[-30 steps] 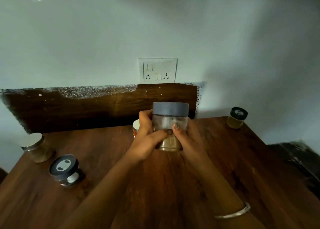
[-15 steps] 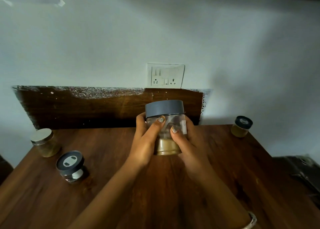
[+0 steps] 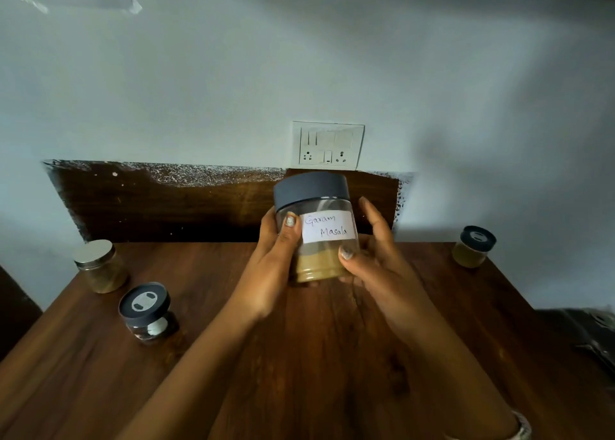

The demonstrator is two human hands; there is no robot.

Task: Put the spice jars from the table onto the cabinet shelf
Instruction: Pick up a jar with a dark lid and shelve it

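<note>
Right now the clear plastic jar [image 3: 319, 226] with a grey screw lid and a white handwritten "Garam Masala" label is up off the dark wooden tabletop [image 3: 299, 373], held over the middle of its back edge, label facing the person. The left grip [image 3: 276, 256] is wrapped round the jar's left side, thumb laid on the front beside the label. The right grip [image 3: 376, 266] cups the lower right side, thumb pressed on the front at the tan powder, fingers reaching up behind.

3 more wait on the tabletop: a gold-lidded glass jar [image 3: 100, 266] at the back left corner, a dark-lidded small jar [image 3: 146, 313] just in front of it near the left edge, and a dark-lidded squat jar [image 3: 472, 246] at the back right corner. The cabinet shelf is nowhere in view.

To my eye the step is carrying this 1 to the shelf. Done well, that means holding it upright, lid on top, with a palm under the base since smooth plastic can slip, and turning toward the cabinet before either hand lets go. Set it down flat, label outward, far enough back to leave room for the other 3.
</note>
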